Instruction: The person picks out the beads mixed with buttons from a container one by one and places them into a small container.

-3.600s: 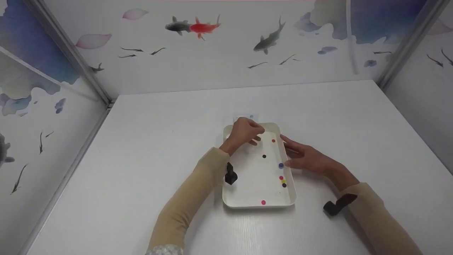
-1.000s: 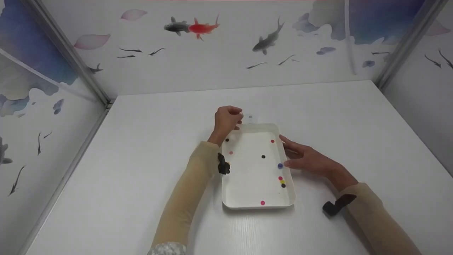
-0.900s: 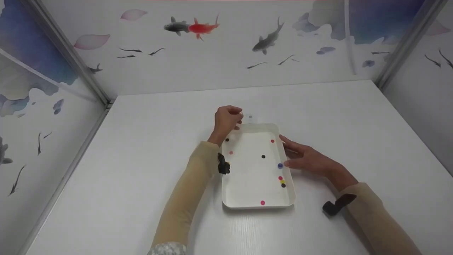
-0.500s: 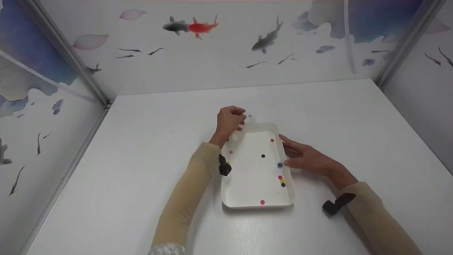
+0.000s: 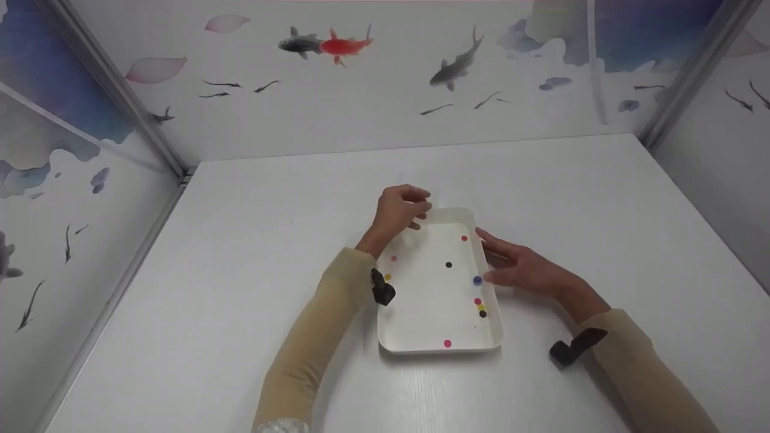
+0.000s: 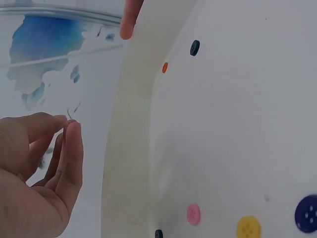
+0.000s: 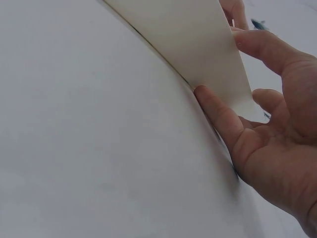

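Note:
A shallow white rectangular tray holds several small coloured buttons. My left hand is above its far left corner. In the left wrist view my left thumb and index fingertips meet; whether something tiny lies between them is unclear. My right hand touches the outside of the tray's right wall, fingers fairly straight. A blue button lies inside beside its thumb. In the left wrist view lie a black button, an orange button, a pink button, a yellow button and a navy button.
A white table surrounds the tray. Behind it stands a white panel printed with fish. Black wrist cameras sit on both sleeves, and the left one covers part of the tray's left side.
My left hand went from over the tray to beyond its far left corner, beside a small see-through item, then came slightly back right and nearer. My right hand stays against the tray.

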A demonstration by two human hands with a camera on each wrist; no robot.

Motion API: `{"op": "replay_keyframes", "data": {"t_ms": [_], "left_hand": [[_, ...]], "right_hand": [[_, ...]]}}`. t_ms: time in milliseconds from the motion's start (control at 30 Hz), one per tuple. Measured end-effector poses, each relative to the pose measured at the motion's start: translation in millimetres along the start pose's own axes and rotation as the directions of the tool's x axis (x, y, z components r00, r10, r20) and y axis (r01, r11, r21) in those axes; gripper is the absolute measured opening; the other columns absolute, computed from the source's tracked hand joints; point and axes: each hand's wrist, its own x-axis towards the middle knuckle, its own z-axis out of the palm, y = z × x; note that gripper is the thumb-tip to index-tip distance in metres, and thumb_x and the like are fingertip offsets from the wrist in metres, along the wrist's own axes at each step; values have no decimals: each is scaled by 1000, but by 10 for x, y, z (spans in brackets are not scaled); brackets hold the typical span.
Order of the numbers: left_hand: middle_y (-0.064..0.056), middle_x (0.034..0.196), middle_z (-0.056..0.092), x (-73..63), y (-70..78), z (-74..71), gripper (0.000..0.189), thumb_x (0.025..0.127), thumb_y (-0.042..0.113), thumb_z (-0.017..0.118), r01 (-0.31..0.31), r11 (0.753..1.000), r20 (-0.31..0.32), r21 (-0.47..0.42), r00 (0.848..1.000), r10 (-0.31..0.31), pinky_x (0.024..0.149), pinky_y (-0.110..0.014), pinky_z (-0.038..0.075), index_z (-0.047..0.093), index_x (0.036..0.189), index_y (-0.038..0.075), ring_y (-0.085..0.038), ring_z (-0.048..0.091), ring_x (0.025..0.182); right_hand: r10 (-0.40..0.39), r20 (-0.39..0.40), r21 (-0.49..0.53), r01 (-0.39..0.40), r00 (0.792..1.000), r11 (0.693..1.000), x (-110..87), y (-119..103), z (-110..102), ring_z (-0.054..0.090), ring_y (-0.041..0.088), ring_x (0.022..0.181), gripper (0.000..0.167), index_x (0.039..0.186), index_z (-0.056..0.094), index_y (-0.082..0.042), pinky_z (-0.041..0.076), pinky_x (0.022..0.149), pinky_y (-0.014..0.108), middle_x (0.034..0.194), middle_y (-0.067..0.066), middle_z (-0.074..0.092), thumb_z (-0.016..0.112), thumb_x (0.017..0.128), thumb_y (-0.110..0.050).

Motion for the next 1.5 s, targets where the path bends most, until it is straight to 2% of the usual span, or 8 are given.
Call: {"op": "replay_keyframes", "data": {"t_ms": [167, 333, 600, 900, 1200, 1500], "left_hand": [[-11, 113, 70, -65, 1, 67, 28, 94, 13, 69, -4, 1000, 44, 22, 999, 3, 66, -25, 62, 69, 121, 4, -17, 72, 86], [-11, 113, 71, -140, 6, 176, 31, 94, 14, 69, 16, 1000, 90, -2, 996, -16, 68, -26, 63, 68, 123, 3, -18, 72, 87], [-9, 106, 73, -257, 35, 346, 31, 93, 14, 71, 17, 1000, 188, 11, 982, -18, 67, -27, 63, 69, 122, 3, -14, 71, 81], [-7, 101, 74, -310, 0, 402, 29, 94, 17, 71, 28, 999, 238, 23, 971, -32, 66, -27, 63, 71, 121, 6, -14, 71, 78], [-5, 95, 75, -354, -47, 489, 27, 91, 16, 73, 81, 996, 280, 41, 956, -89, 63, -26, 62, 72, 117, 6, -14, 71, 76], [0, 93, 75, -402, -95, 553, 28, 90, 19, 76, 112, 989, 319, 92, 938, -136, 60, -25, 61, 73, 116, 11, -14, 70, 75]], "right_hand": [[14, -11, -15, -14, 1000, 1000, 6, 26, 1, 21, 31, 155, 90, 158, 17, -42, 19, 124, 61, 168, 2, 22, 75, 89, -37], [32, -21, -44, -33, 999, 998, 7, 21, 12, 21, 32, 155, 91, 158, 17, -45, 17, 123, 64, 168, 2, 21, 75, 88, -41], [48, -23, -72, -49, 999, 996, 2, -16, 15, 21, 32, 155, 91, 158, 16, -45, 17, 123, 65, 168, 2, 21, 74, 88, -44], [17, -6, -48, -18, 1000, 999, 8, -11, 10, 21, 33, 155, 90, 160, 16, -38, 17, 123, 65, 168, 5, 21, 73, 90, -40], [19, -15, -66, -20, 1000, 998, 17, 1, 10, 19, 37, 155, 91, 160, 15, -39, 18, 120, 68, 168, 5, 19, 73, 89, -41], [6, -23, -63, -8, 1000, 998, 11, 10, 12, 23, 33, 154, 92, 160, 15, -40, 23, 120, 64, 168, 1, 20, 74, 89, -40]]}}
